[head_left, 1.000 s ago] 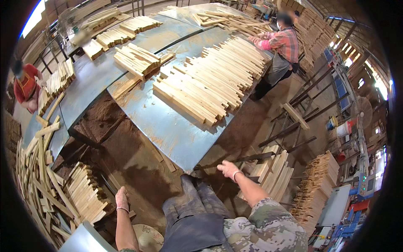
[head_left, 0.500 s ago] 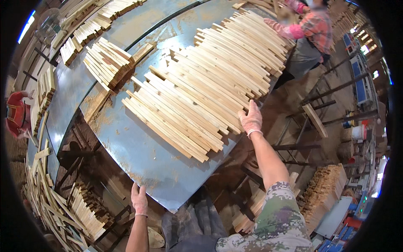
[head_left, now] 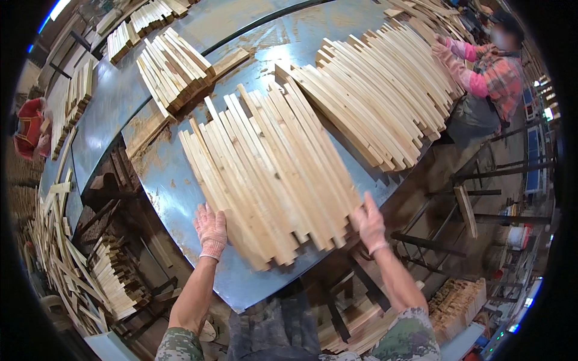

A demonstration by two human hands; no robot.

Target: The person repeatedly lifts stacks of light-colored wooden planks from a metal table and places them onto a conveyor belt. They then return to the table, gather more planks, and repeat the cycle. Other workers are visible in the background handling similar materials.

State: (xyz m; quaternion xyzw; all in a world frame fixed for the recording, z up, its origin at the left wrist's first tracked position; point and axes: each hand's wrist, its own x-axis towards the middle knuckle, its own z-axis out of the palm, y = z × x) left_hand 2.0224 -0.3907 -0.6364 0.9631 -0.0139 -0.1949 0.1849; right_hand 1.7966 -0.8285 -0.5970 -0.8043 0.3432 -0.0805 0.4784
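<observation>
Near batch of wood strips point(head_left: 271, 174) is mid-frame on the blue-grey table point(head_left: 244, 289), between your hands. Long axis runs upper left to lower right, uneven ends facing you. From your left hand point(head_left: 211, 230) it lies right and up; from your right hand point(head_left: 368, 224), left and up. Right looks nearer, against the batch's lower right side; left sits just beside the left side, contact can't be told. Left is flat, fingers slightly spread, pinching nothing visible. Right is blurred: fingers extended, thumb apart, no clear pinch.

Vs half a second ago: one broad spread is now two, with a wedge-shaped gap; your left has come up off the table edge.

Farther out: second batch point(head_left: 379, 96) upper right, co-worker point(head_left: 490, 78) beside it; smaller stack point(head_left: 171, 69) upper left.
</observation>
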